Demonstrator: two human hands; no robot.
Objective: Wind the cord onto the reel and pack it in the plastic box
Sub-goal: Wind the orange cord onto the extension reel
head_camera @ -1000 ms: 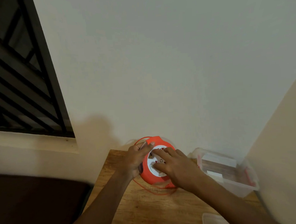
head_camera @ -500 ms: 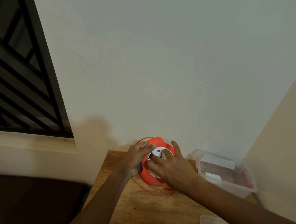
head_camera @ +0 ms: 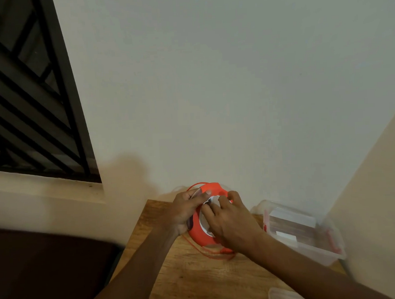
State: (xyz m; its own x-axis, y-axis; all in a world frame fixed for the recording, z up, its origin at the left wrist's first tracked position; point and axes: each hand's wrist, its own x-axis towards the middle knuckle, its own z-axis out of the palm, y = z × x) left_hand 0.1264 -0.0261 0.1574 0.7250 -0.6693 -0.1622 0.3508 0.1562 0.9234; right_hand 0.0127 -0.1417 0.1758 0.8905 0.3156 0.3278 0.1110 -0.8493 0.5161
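An orange cord reel (head_camera: pixel 197 232) with a white centre stands tilted on the wooden table (head_camera: pixel 189 277), close to the wall. My left hand (head_camera: pixel 183 210) grips its left rim, thumb on the orange top. My right hand (head_camera: pixel 228 218) lies over the white centre with fingers curled on it, covering most of the face. A thin orange cord (head_camera: pixel 211 253) loops loose on the table below the reel, and another arc shows above the reel's top left. The clear plastic box (head_camera: pixel 334 254) with red latches stands open to the right of the reel.
A pale wall rises right behind the table and a second wall closes in on the right. The box's clear lid (head_camera: pixel 284 296) lies at the table's near right edge. A dark barred window (head_camera: pixel 29 101) is up left, and dark floor lies left of the table.
My right hand has turned on the reel's centre, its fingers moving from the lower face up toward the top. The left hand keeps its hold on the rim. The view shifted slightly.
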